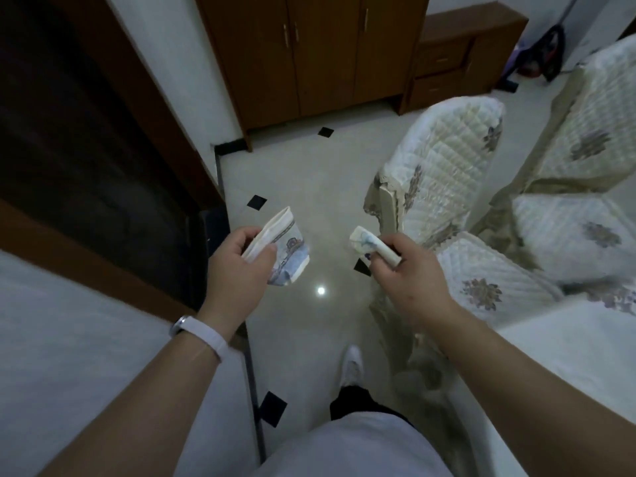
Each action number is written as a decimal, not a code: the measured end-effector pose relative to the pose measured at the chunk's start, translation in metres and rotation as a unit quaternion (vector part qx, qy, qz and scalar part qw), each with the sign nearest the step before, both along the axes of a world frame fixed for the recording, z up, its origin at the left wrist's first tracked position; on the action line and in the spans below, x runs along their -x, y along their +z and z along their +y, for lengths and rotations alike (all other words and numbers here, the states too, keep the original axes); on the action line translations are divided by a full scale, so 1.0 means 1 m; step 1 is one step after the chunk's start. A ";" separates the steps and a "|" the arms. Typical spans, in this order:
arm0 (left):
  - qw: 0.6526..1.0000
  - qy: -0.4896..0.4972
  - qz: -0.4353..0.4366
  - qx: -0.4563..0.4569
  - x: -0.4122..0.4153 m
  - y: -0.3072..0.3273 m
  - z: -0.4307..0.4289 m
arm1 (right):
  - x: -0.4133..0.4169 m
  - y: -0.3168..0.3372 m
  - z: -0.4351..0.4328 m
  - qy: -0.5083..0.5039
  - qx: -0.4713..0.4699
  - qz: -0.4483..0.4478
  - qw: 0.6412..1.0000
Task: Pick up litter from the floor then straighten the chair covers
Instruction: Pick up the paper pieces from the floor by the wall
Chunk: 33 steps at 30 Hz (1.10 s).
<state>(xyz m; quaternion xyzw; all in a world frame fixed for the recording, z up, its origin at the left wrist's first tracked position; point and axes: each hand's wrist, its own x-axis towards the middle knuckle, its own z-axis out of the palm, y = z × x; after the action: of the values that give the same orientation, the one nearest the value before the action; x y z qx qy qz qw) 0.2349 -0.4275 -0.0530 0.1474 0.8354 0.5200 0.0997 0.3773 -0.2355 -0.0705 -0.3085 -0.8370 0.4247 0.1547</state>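
Left hand: my left hand (237, 266) is curled round a flattened printed paper (285, 249), thumb on top and fingers beneath, held in the air well left of the near chair cover (444, 166).
Right hand: my right hand (406, 273) pinches a small crumpled scrap (361, 241) between thumb and fingers, just left of that cover's lower edge.
Floor: the floor (299, 173) left of the near chair cover shows only pale tile and black diamonds, no further litter that I can make out.
Stage: I judge the litter step nearly done (both pieces need binning before either hand is free).
Key relation: the near chair cover lies ahead and to the right of my right hand, the nearer one; its long axis runs up and away to the right.
Trouble spot: its left hem looks rucked, with a pale strip of the chair showing.
Beyond: a far chair cover (581, 132) stands right of the near one.
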 end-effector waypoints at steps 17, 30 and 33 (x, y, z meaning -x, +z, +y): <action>0.997 0.036 -0.002 -0.074 0.201 0.031 0.169 | 0.205 0.028 0.169 0.016 0.017 0.011 1.000; 0.992 -0.059 -0.032 -0.106 0.446 0.007 0.293 | 0.399 0.021 0.263 -0.083 -0.044 -0.027 0.995; 0.990 -0.084 -0.038 -0.106 0.498 0.012 0.321 | 0.441 0.025 0.283 -0.105 -0.053 -0.024 0.993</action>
<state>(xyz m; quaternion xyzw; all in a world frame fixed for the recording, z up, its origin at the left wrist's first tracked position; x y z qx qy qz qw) -0.2633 -0.1062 -0.0413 0.2065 0.7559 0.6007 0.1585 -0.0639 0.0473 -0.0455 -0.3961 -0.8248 0.3535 0.1947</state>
